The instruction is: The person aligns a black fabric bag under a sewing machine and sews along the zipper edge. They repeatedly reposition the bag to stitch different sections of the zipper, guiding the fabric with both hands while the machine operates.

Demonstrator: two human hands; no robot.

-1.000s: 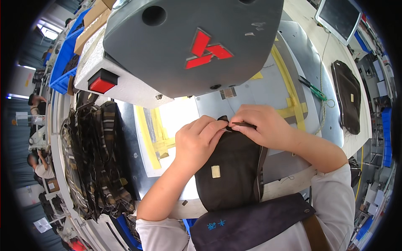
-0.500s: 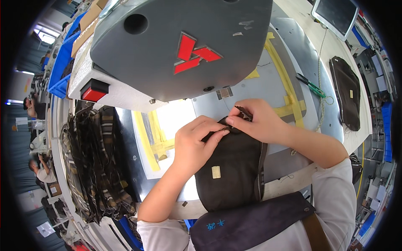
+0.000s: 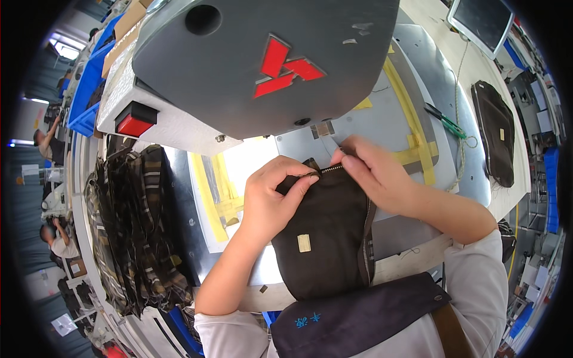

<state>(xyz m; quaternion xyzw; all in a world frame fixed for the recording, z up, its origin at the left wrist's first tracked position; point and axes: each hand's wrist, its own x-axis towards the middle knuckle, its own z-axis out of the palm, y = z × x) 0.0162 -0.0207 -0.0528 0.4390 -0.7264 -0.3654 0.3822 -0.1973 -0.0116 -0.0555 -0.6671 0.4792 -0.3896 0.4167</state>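
Observation:
A dark brown fabric piece [image 3: 322, 227] with a small pale label lies in front of me, its lower end at my apron. A metal-toothed zipper [image 3: 366, 250] runs down its right side and along its top edge. My left hand [image 3: 276, 194] pinches the top edge of the fabric left of the middle. With thumb and fingers closed, my right hand [image 3: 376, 176] grips the zipper's end at the top right corner. Just beyond the hands stands the large grey head of a sewing machine [image 3: 262, 65] with a red emblem.
Striped dark fabric pieces [image 3: 140, 227] hang in a pile at the left. Green-handled thread snips [image 3: 444, 122] lie at the right near a cord, and another brown zippered piece [image 3: 494, 134] lies farther right. Yellow tape [image 3: 412, 113] marks the plate. Other people work at the far left.
The hands have moved apart along the top edge, and a stretch of zipper teeth now shows between them. The fabric has shifted slightly left.

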